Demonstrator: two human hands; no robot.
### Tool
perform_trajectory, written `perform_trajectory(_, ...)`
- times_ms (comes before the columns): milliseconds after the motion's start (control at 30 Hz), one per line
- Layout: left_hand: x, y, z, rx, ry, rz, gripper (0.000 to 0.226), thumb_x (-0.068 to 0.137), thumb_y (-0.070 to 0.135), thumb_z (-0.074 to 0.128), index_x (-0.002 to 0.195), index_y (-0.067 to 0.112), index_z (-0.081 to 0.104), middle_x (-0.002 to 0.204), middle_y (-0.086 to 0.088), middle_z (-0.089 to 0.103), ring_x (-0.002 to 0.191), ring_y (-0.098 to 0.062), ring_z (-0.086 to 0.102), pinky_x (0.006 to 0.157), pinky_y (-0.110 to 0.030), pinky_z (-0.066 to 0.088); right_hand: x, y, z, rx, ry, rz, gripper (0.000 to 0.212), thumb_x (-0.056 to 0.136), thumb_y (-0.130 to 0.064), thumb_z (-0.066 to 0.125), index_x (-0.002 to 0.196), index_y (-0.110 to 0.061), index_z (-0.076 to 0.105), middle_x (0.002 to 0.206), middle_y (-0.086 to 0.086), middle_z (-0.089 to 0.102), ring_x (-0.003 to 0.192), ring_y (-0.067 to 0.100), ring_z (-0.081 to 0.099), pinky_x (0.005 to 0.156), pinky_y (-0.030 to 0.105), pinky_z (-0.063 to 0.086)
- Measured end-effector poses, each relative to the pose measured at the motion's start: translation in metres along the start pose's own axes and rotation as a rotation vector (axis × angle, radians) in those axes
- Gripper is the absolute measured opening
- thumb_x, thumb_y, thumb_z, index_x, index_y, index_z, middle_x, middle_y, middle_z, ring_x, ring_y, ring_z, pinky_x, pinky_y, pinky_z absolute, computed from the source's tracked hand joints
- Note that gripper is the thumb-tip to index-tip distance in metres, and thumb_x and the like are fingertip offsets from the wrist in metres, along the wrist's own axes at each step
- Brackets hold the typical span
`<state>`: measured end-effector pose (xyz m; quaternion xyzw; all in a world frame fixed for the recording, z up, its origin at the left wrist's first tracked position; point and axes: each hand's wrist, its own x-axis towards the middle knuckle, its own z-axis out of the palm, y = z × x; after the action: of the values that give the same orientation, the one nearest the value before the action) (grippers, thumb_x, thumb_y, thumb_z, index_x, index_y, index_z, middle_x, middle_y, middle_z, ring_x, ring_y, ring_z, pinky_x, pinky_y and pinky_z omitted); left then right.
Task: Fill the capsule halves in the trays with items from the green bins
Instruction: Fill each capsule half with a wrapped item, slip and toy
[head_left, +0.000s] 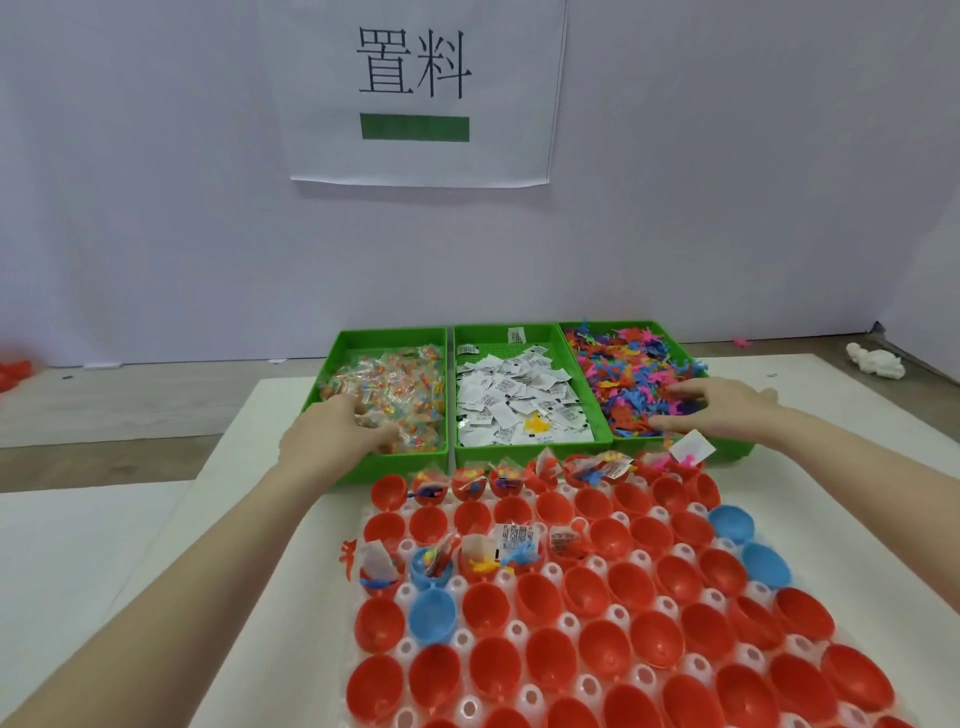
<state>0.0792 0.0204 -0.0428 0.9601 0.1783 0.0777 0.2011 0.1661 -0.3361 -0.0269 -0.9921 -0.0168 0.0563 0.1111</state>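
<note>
Green bins sit beyond the capsule tray (519, 618), where our left hand (332, 431) digs, fingers curled, into clear packets (395, 384) and our right hand (722, 405) lies flat, fingers spread, on colourful figures (628, 364).

My two arms come in from the lower left and the right edge of the frame, bare from elbow to fingertips. My left hand (332, 434) and my right hand (719, 405) wear no gloves, rings, watch or sleeves.
</note>
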Motion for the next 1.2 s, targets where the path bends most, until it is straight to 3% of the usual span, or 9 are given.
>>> perform_trajectory(133,-0.003,0.005,0.000,-0.183,0.063,-0.022,0.035,0.079,0.028,0.072,0.103,0.003,0.063,0.097,-0.012,0.067,0.083,-0.023,0.056,0.070,-0.029,0.040,0.006,-0.003,0.006,0.067,0.164,-0.010,0.023,0.073,-0.046,0.073,0.088,-0.030,0.066,0.098,-0.004,0.065,0.103,0.019,0.055,0.091,0.036,0.035)
perform_trajectory(233,-0.005,0.002,0.001,-0.303,0.140,0.005,0.017,0.083,0.018,0.068,0.084,0.001,0.070,0.084,-0.011,0.066,0.079,-0.023,0.057,0.070,-0.027,0.038,0.002,-0.003,0.004,0.030,0.286,-0.043,0.014,0.077,-0.038,0.072,0.072,-0.028,0.064,0.085,-0.002,0.067,0.090,0.020,0.057,0.078,0.033,0.034)
perform_trajectory(333,-0.008,-0.001,0.001,-0.405,0.180,0.004,0.027,0.087,0.027,0.063,0.091,0.001,0.071,0.081,-0.005,0.061,0.083,-0.022,0.056,0.074,-0.028,0.038,0.001,0.000,0.006,-0.055,0.385,-0.057,0.014,0.086,-0.032,0.062,0.082,-0.019,0.067,0.094,0.004,0.069,0.091,0.024,0.059,0.075,0.033,0.035)
perform_trajectory(467,-0.008,-0.003,-0.002,-0.577,0.171,0.008,0.033,0.085,0.032,0.065,0.102,0.004,0.069,0.089,-0.002,0.061,0.089,-0.018,0.054,0.080,-0.029,0.039,0.001,0.004,0.005,0.313,0.523,-0.053,0.014,0.087,-0.016,0.060,0.084,-0.004,0.064,0.091,0.014,0.068,0.082,0.023,0.055,0.068,0.028,0.033)
perform_trajectory(667,-0.013,-0.006,-0.009,-0.777,0.333,0.026,0.023,0.078,0.007,0.072,0.101,0.006,0.068,0.079,-0.006,0.062,0.071,-0.015,0.054,0.076,-0.029,0.052,-0.001,-0.017,-0.001,0.742,0.342,0.002,0.023,0.092,0.002,0.040,0.114,0.003,0.047,0.090,0.020,0.060,0.062,0.015,0.053,0.069,0.034,0.046)
perform_trajectory(767,-0.021,-0.009,-0.010,-0.975,0.414,0.000,0.023,0.077,0.004,0.072,0.098,0.011,0.068,0.073,0.001,0.061,0.066,-0.009,0.054,0.061,-0.014,0.048,-0.001,-0.043,-0.004,0.665,0.286,-0.048,0.031,0.089,0.002,0.034,0.113,-0.004,0.051,0.081,0.004,0.052,0.062,0.017,0.047,0.060,0.029,0.038)
perform_trajectory(867,-0.023,-0.005,-0.009,-1.024,0.435,0.001,0.020,0.078,0.003,0.071,0.095,0.013,0.067,0.072,0.003,0.061,0.064,-0.006,0.054,0.053,-0.006,0.044,-0.007,-0.074,-0.003,0.457,0.203,-0.218,0.023,0.094,-0.016,0.040,0.094,-0.009,0.062,0.102,0.005,0.060,0.093,0.022,0.055,0.075,0.030,0.039)
perform_trajectory(1033,-0.013,-0.003,-0.009,-0.857,0.380,-0.066,0.015,0.081,0.008,0.068,0.096,0.009,0.070,0.074,-0.002,0.061,0.067,-0.009,0.054,0.067,-0.021,0.042,-0.014,-0.103,0.009,0.016,0.059,-0.293,0.029,0.084,-0.029,0.060,0.106,-0.010,0.066,0.060,-0.009,0.044,0.058,0.011,0.044,0.051,0.025,0.032)
perform_trajectory(1200,-0.010,-0.007,-0.010,-0.829,0.347,-0.096,0.007,0.078,0.010,0.071,0.083,0.015,0.070,0.070,0.007,0.062,0.060,-0.004,0.056,0.057,-0.017,0.041,-0.009,-0.111,0.018,-0.173,0.053,-0.237,0.033,0.083,-0.026,0.060,0.108,-0.005,0.067,0.057,-0.003,0.043,0.066,0.020,0.048,0.055,0.025,0.034)
